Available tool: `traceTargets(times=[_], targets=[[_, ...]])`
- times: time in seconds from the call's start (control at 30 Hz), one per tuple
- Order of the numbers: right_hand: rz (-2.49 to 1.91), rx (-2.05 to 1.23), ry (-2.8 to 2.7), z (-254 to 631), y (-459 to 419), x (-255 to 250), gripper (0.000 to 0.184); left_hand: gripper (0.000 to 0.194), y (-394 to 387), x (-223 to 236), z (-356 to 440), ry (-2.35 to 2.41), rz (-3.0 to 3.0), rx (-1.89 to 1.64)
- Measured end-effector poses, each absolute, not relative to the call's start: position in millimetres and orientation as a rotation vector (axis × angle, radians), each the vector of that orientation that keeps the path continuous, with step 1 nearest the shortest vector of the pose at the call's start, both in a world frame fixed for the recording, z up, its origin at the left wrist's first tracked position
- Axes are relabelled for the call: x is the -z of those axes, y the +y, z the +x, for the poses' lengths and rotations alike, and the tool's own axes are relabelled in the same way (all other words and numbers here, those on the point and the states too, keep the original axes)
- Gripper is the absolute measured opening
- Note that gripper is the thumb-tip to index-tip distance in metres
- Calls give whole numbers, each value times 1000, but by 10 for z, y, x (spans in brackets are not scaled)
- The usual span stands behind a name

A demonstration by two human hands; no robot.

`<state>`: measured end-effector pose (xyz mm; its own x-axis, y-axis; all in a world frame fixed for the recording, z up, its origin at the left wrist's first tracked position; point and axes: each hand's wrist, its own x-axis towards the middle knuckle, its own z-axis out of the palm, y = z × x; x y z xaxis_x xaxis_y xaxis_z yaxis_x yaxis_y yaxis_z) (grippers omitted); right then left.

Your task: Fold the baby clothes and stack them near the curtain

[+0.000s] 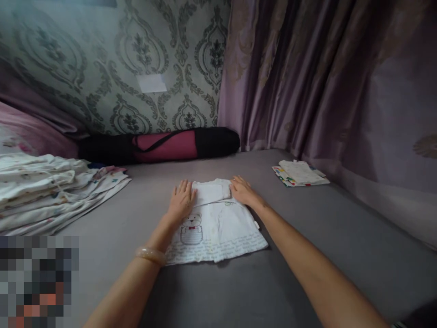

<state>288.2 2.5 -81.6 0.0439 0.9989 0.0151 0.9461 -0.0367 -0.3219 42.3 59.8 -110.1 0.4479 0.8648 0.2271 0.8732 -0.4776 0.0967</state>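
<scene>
A small white baby shirt (pixel 225 228) lies flat on the grey bed sheet, its sleeves folded across the top. It carries a bear print on the left half and rows of small lettering along the hem. My left hand (pixel 183 199) rests flat on its upper left edge, fingers stretched out. On the upper right edge lies my right hand (pixel 242 189), fingers extended and touching the cloth by the folded sleeve. A pale bangle (pixel 150 256) circles my left wrist.
To the left spreads a loose heap of light printed clothes (pixel 44 187). A small folded stack of clothes (pixel 300 174) sits at the right. Along the patterned wall lies a long black and maroon bag (pixel 164 146). Purple curtains (pixel 273 73) hang on the right over the grey sheet (pixel 136 291).
</scene>
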Motion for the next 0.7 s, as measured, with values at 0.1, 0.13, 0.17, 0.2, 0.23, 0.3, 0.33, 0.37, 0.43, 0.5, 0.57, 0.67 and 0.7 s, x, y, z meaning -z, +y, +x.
traceTargets(times=[0.1,0.13,0.17,0.2,0.23,0.3,0.33,0.37,0.43,0.5,0.57,0.67,0.7], targets=[[-1981,-196,-2096,2613,113,836,55,54,561,1091,621,-1405,-2667,460],[-1945,-199,-2149,2515,130,868,55,53,554,1114,678,-1373,-2691,440],[-1927,-210,-2186,2427,141,910,55,52,549,1147,722,-1375,-2712,408],[-1931,-223,-2198,2356,146,956,54,51,547,1185,753,-1407,-2724,372],[-1953,-239,-2191,2304,147,1004,54,50,546,1223,771,-1454,-2731,339],[-1998,-269,-2163,2257,146,1085,54,50,545,1279,777,-1530,-2743,293],[-2006,-274,-2158,2255,147,1113,54,50,545,1292,774,-1546,-2752,282],[-2005,-276,-2161,2260,149,1130,55,51,545,1292,768,-1559,-2760,273],[-2001,-292,-2176,2277,159,1129,55,51,554,1266,758,-1575,-2788,250],[-2010,-312,-2181,2290,175,1091,55,52,577,1218,741,-1573,-2844,207],[-2022,-383,-2202,2308,192,1034,56,53,614,1168,701,-1560,-2898,160],[-2017,-466,-2246,2368,217,968,56,56,678,1129,582,-1540,-2866,175],[-2022,-430,-2235,2398,223,964,57,57,697,1133,530,-1539,-2828,208]])
